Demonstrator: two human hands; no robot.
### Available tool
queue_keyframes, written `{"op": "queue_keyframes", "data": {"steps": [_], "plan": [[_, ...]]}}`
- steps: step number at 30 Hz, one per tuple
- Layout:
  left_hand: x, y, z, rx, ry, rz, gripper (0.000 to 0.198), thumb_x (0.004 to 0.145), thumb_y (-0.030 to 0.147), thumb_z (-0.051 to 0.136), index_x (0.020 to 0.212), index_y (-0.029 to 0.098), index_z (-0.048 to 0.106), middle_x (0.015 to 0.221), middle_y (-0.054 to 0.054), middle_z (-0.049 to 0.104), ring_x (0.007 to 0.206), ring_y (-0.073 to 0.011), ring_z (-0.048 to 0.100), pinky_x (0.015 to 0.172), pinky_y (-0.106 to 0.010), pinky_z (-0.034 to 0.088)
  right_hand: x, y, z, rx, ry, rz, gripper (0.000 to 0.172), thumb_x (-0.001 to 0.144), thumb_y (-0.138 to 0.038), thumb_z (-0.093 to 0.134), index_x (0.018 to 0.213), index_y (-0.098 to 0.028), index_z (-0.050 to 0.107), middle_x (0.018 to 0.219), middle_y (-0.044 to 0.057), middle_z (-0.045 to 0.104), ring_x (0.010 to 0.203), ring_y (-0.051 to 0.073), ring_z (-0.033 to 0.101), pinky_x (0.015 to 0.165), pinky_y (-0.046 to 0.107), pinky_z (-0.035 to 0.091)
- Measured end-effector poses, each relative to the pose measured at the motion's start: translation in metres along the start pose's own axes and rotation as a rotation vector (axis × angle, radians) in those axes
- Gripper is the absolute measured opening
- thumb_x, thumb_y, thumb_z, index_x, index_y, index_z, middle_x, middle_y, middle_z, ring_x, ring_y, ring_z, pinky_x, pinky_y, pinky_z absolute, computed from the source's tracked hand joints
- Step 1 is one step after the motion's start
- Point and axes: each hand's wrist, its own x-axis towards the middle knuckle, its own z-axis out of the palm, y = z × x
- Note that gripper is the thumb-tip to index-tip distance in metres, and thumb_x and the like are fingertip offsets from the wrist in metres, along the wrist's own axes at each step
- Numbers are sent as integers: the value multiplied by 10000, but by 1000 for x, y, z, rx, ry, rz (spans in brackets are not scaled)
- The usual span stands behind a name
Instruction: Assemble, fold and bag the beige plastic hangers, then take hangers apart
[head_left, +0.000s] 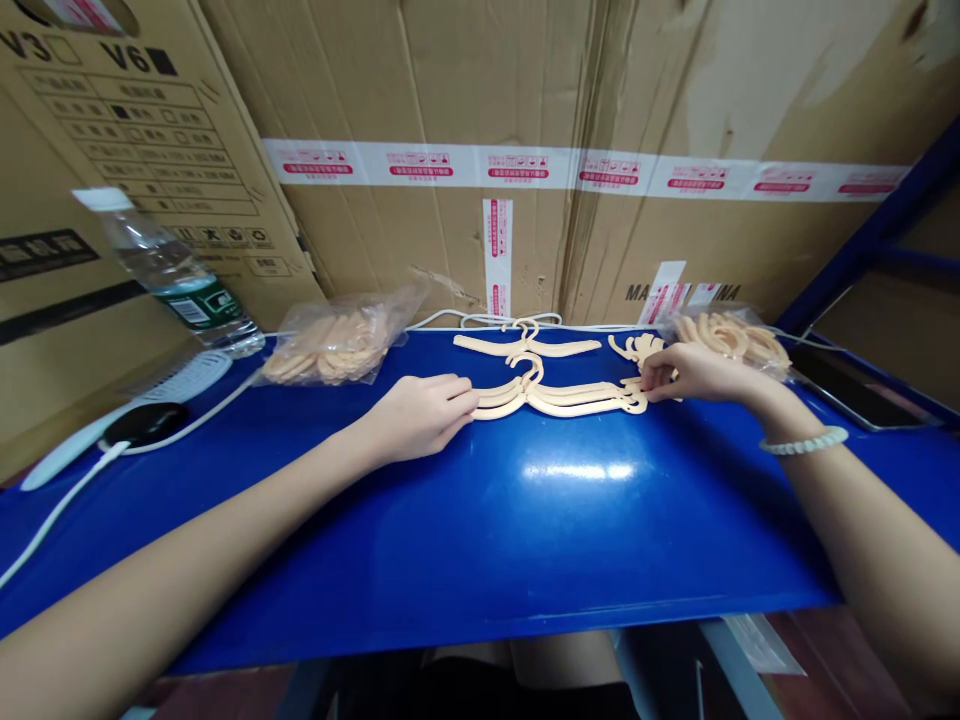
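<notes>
Blue table (525, 520), twelve o'clock: stack of cream hangers (577, 398), left hand (420, 415) closed on its nine-o'clock end, right hand (686, 372) on three (both pinching). Aligning seems in hand; next calls for even pressure.

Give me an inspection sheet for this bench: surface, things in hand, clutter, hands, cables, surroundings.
Surface: blue table top, glossy, light glare.
Job's things: stack of hangers lying flat; single hanger behind it.
Clutter: left bag and right bag of hangers; tilted water bottle; phone; black puck.
Hands: left hand has fingertips at the stack's left end; right hand pinches its right end.
Cables: white cable runs off the table's left edge.
Surroundings: cardboard boxes behind; blue rack post at right.
</notes>
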Motion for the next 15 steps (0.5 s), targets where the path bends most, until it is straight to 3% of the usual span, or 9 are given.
{"op": "queue_keyframes", "data": {"steps": [5,11,15], "plan": [[0,0,3,-45,97,26,178,969,234,476,832,182,577,820,-37,630,753,-197,601,593,-330,417,-5,-1,-6,-4,10,-13,413,691,-572,686,823,-182,715,788,78,734,747,240,680,655,321,501],[-1,-4,11,-281,251,-183,113,918,286,554,924,174,570,861,-53,639,801,-211,608,674,-328,471,-6,-3,-10,-68,147,-5,433,778,-581,605,873,-171,706,805,92,726,731,233,657,628,320,467],[0,-8,17,-445,237,-189,320,878,389,647,1092,165,566,1069,-108,644,1019,-271,599,876,-402,502,-6,-7,-8,-48,85,11,442,778,-599,608,893,-181,695,777,75,722,706,222,656,610,310,456]]}}
